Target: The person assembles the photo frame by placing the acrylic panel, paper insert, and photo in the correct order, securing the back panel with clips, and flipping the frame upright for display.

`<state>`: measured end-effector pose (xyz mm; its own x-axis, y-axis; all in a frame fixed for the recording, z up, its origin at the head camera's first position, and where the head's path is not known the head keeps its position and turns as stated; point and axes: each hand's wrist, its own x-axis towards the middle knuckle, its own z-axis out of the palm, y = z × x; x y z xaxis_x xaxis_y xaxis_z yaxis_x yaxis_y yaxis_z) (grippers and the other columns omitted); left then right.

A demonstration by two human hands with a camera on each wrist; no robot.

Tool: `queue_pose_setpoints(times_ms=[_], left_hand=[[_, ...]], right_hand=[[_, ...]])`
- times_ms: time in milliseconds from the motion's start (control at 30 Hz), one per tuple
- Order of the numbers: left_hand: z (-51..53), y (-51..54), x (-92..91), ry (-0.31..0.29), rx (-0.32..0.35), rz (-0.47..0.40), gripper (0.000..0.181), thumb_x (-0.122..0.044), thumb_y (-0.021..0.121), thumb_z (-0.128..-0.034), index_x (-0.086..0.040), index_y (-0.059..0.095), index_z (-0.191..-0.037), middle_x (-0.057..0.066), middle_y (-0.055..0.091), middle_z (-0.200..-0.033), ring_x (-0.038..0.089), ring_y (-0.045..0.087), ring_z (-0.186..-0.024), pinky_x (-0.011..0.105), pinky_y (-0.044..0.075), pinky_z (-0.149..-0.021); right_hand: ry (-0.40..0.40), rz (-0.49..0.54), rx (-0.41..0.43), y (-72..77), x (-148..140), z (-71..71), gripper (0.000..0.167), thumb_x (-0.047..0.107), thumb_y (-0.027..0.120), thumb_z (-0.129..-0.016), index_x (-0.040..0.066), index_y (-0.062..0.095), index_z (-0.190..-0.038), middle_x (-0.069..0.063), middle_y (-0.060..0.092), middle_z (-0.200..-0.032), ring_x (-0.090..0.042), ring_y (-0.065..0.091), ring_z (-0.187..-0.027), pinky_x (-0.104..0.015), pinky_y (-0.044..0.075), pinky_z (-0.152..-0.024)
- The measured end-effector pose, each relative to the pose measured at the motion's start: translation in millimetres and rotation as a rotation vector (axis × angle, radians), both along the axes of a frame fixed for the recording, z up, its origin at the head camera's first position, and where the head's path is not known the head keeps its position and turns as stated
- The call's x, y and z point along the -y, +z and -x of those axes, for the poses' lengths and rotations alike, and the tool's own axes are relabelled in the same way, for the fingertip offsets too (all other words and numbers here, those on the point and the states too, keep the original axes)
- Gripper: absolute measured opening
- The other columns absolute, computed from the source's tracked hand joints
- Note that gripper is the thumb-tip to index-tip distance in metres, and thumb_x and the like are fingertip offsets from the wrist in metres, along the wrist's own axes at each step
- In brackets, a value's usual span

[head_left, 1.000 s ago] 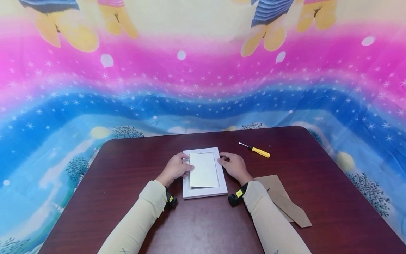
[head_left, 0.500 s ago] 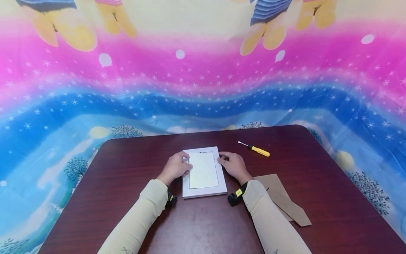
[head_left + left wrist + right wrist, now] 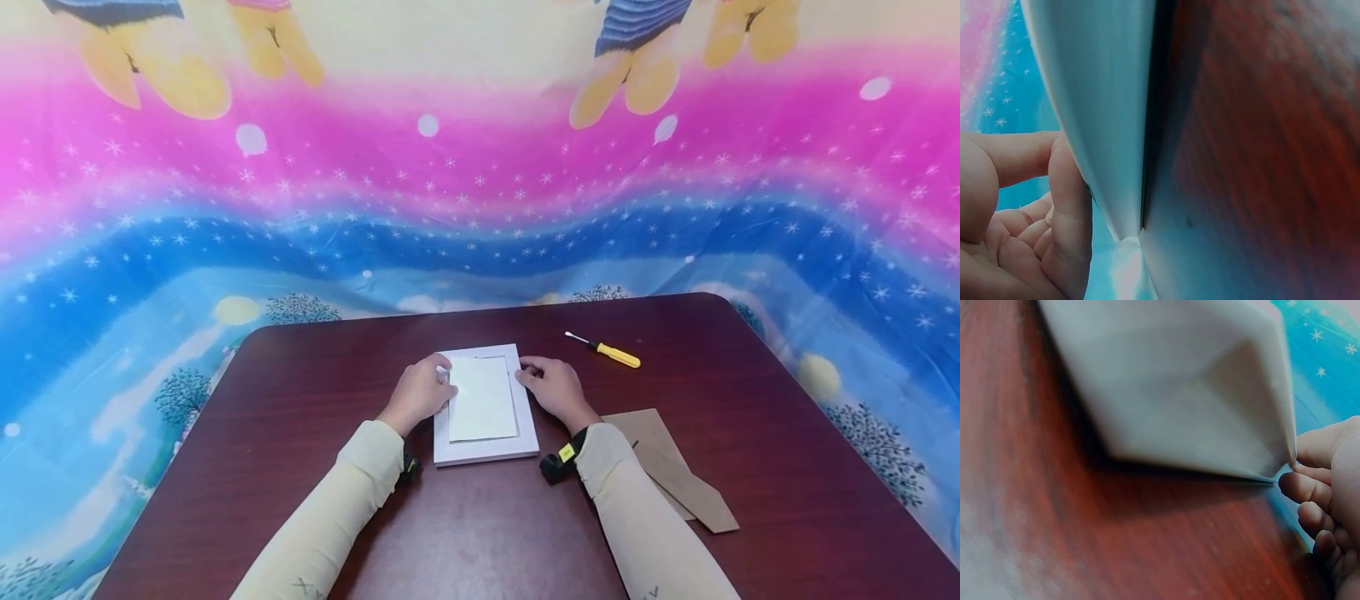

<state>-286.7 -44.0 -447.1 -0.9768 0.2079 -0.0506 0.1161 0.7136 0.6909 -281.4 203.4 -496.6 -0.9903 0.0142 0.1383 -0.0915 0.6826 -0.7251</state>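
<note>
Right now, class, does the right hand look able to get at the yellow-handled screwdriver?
Probably yes: the screwdriver lies beyond the right hand with nothing visible between them, though it would likely leave the white frame first.

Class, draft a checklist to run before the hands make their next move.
1. Frame on table: ok.
2. Left hand at frame's left edge: ok.
3. Right hand at frame's right edge: ok.
4. Sheet lying fully flat within frame: cannot tell.
5. Screwdriver clear of both hands: ok, apart from them.
6. Board wholly visible: not ok, right sleeve hides part.
</note>
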Motion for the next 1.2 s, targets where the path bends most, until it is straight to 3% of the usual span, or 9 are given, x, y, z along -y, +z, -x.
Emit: queue_pose_setpoints(times_ms=[367, 600, 1200], left_hand=[[-0.3, 1.8, -4.0, 0.013, -0.045, 0.114, 0.042, -0.014, 0.074, -0.0868, -0.007, 0.058, -0.125, 0.004, 0.064, -0.085, 0.015, 0.059, -0.066, 0.030, 0.050, -0.058], [-2.6, 2.9, -3.8, 0.012, -0.025, 0.115, 0.043, -0.014, 0.074, -0.0870, -0.007, 0.058, -0.126, 0.005, 0.065, -0.086, 0.014, 0.060, -0.064, 0.029, 0.051, -0.056], [-4.1, 2.5, -1.3, -0.001, -0.057, 0.149, 0.039, -0.018, 0.073, -0.0874, -0.007, 0.060, -0.123, 0.008, 0.067, -0.095, 0.017, 0.061, -0.073, 0.032, 0.052, -0.062]], right_hand=[[0.004, -0.011, -0.005, 1.3, -0.9, 1.0, 0.037, 0.032, 0.064, -0.095, 0.014, 0.066, -0.127, 0.003, 0.066, -0.094, -0.017, 0.057, -0.084, -0.039, 0.046, -0.077], [0.002, -0.013, 0.001, -0.2, -0.3, 1.1, 0.037, 0.032, 0.064, -0.096, 0.014, 0.065, -0.128, 0.003, 0.066, -0.095, -0.017, 0.057, -0.084, -0.039, 0.046, -0.078], [-0.002, -0.009, -0.004, -0.4, 0.2, 1.7, 0.036, 0.032, 0.064, -0.095, 0.014, 0.066, -0.127, 0.003, 0.066, -0.092, -0.018, 0.057, -0.081, -0.038, 0.045, -0.077]])
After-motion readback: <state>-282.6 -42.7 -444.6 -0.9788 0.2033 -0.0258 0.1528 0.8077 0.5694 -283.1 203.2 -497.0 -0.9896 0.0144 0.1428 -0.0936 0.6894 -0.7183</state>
